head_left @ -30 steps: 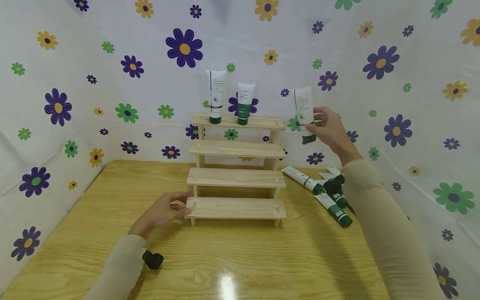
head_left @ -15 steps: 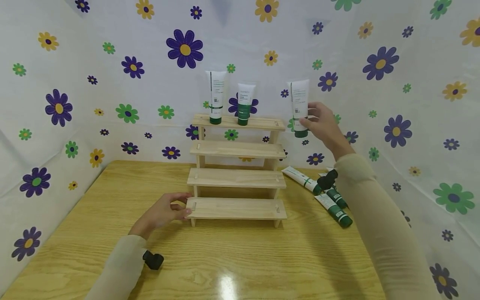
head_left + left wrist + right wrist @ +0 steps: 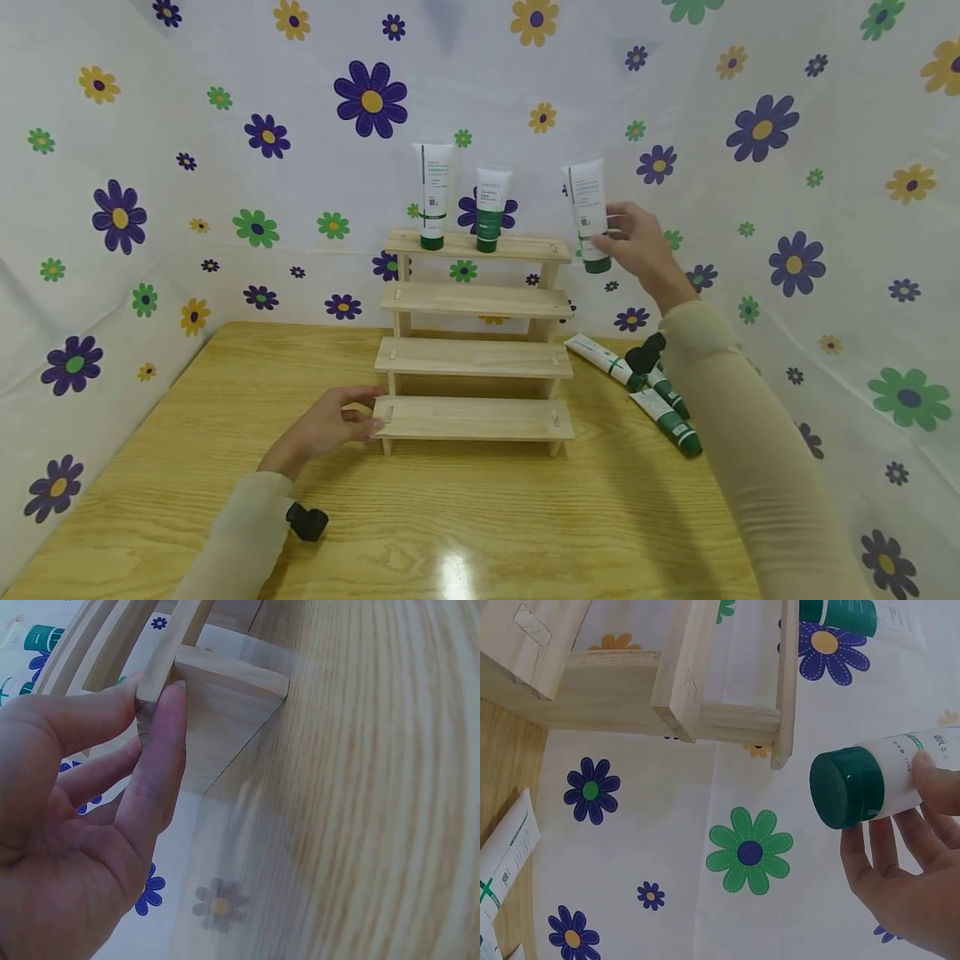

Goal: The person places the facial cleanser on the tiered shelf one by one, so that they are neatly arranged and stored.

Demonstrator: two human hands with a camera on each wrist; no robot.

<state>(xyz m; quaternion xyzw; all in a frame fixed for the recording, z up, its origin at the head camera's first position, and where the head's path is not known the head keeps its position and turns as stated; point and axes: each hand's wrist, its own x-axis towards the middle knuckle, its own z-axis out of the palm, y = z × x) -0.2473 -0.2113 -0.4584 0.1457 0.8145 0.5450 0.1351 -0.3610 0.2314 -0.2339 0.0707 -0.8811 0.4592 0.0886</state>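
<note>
A white tube with a green cap (image 3: 588, 208) is gripped near its lower end by my right hand (image 3: 641, 250), held in the air just right of the top shelf, tilted slightly. The right wrist view shows its green cap (image 3: 847, 787) clear of the shelf end, with thumb and fingers of the hand (image 3: 911, 862) around the tube. My left hand (image 3: 326, 425) pinches the left end of the lowest step of the wooden stand (image 3: 472, 417); in the left wrist view, thumb and fingers of that hand (image 3: 97, 802) grip the board's end (image 3: 161, 667).
On the top shelf (image 3: 525, 246) stand a tall white tube (image 3: 435, 187) and a shorter white-and-green tube (image 3: 489, 208). Several tubes lie on the table right of the stand, including one in front (image 3: 667, 422). A flowered cloth (image 3: 300, 167) hangs behind and at both sides.
My right hand has moved left with the tube, bringing it closer to the top shelf's right end. My left hand keeps its place on the lowest step.
</note>
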